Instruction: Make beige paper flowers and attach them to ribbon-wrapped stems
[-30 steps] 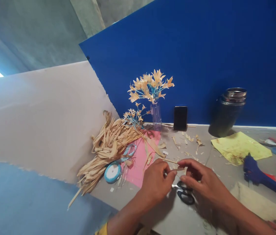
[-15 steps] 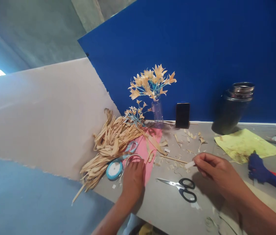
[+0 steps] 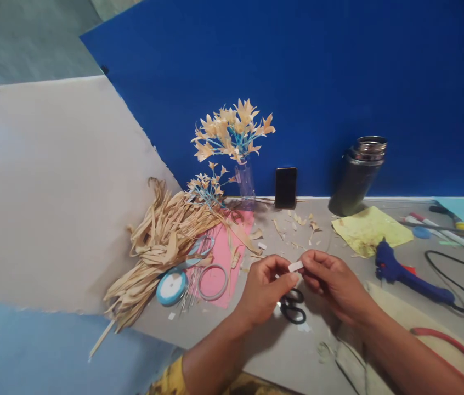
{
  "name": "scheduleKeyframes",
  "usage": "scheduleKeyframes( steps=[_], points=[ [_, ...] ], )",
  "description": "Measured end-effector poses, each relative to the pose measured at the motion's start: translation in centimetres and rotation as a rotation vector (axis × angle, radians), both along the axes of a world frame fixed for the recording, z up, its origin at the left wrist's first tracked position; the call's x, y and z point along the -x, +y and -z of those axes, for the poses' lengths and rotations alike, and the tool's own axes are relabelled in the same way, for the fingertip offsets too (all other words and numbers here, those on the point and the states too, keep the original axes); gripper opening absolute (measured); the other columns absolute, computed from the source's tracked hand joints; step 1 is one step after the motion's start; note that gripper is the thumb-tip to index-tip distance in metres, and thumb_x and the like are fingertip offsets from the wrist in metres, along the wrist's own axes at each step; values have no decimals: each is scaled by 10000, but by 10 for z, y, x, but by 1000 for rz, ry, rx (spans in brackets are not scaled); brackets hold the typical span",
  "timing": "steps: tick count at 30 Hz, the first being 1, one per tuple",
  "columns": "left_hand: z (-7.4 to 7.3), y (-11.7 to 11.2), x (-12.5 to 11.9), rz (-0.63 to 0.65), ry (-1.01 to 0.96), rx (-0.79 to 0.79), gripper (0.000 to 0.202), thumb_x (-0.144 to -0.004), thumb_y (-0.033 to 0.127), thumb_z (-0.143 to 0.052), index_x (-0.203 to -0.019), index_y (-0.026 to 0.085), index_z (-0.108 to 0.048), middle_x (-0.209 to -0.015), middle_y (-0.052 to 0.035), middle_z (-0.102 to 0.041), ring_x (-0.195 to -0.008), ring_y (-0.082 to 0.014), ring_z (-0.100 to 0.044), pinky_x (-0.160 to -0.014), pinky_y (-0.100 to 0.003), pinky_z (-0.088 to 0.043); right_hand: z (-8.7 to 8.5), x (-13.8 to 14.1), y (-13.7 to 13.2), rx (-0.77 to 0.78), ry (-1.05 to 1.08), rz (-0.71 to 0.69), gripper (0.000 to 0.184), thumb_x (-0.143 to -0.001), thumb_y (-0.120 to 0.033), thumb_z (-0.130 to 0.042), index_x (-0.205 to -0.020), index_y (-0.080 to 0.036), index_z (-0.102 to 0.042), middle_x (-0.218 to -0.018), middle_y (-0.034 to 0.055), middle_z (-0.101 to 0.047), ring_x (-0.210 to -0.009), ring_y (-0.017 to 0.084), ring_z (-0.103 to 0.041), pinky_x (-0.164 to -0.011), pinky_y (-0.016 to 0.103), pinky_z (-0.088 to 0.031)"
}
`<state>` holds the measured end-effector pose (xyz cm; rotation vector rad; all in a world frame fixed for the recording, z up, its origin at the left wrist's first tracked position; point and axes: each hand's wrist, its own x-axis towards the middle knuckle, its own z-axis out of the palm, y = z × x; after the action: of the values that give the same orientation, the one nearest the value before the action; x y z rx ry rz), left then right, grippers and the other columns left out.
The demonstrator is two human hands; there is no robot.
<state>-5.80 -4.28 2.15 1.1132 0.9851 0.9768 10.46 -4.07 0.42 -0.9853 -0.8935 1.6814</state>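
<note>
My left hand (image 3: 265, 289) and my right hand (image 3: 331, 282) meet over the grey table (image 3: 252, 351), fingertips pinched together on a small pale strip piece (image 3: 295, 266). Black-handled scissors (image 3: 292, 308) lie flat right below the hands, partly hidden by them. Left of the hands, a pink sheet (image 3: 224, 258) carries a thin ring (image 3: 212, 282), and a blue ribbon spool (image 3: 171, 287) sits beside it. A heap of dried straw-coloured leaf strips (image 3: 162, 247) spreads further left.
A small vase of straw flowers (image 3: 234, 134), a dark phone (image 3: 286, 187) and a steel flask (image 3: 356, 175) stand against the blue board. A yellow cloth (image 3: 369, 230), blue glue gun (image 3: 407, 271) with black cable (image 3: 458, 274), and pens (image 3: 446, 222) lie right. White board leans left.
My left hand has come back from the ring on the pink sheet to join the right hand on the strip piece. The view has shifted right.
</note>
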Motion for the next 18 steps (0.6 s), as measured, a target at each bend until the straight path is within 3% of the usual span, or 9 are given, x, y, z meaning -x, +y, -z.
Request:
scheduleKeyframes(
  steps=[4, 10, 14, 18],
  points=[
    [0, 4, -5, -92, 31, -12, 235, -716, 356, -779, -647, 158, -671, -590, -35, -631, -548, -116, -503, -569, -256, -381, -4, -1, 0, -4, 7, 16, 442, -739, -547, -789, -686, -177, -553, -488, -60, -471, -481, 75, -320, -503, 226, -209],
    [-7, 13, -3, -86, -77, 39, 145, -646, 219, -715, -548, 160, -626, -500, -15, -604, -525, -121, -520, -607, -265, -405, -6, -3, -1, -28, 86, -48, 377, -762, -502, -791, -741, -173, -608, -488, -61, -459, -496, 85, -341, -518, 229, -250],
    [-12, 17, -4, -64, -170, 111, 124, -603, 205, -671, -519, 164, -589, -499, -3, -591, -496, -114, -506, -568, -257, -380, -1, -10, 0, -104, 142, -104, 421, -784, -570, -737, -902, -167, -702, -667, 12, -593, -582, 116, -458, -544, 235, -333],
    [-15, 18, -6, -92, 12, 26, 158, -619, 216, -667, -502, 161, -577, -480, 2, -572, -503, -105, -481, -572, -248, -362, -3, -19, 3, -204, 16, -37, 552, -784, -690, -649, -998, -189, -742, -869, 62, -674, -715, 172, -563, -655, 283, -446]
  ],
)
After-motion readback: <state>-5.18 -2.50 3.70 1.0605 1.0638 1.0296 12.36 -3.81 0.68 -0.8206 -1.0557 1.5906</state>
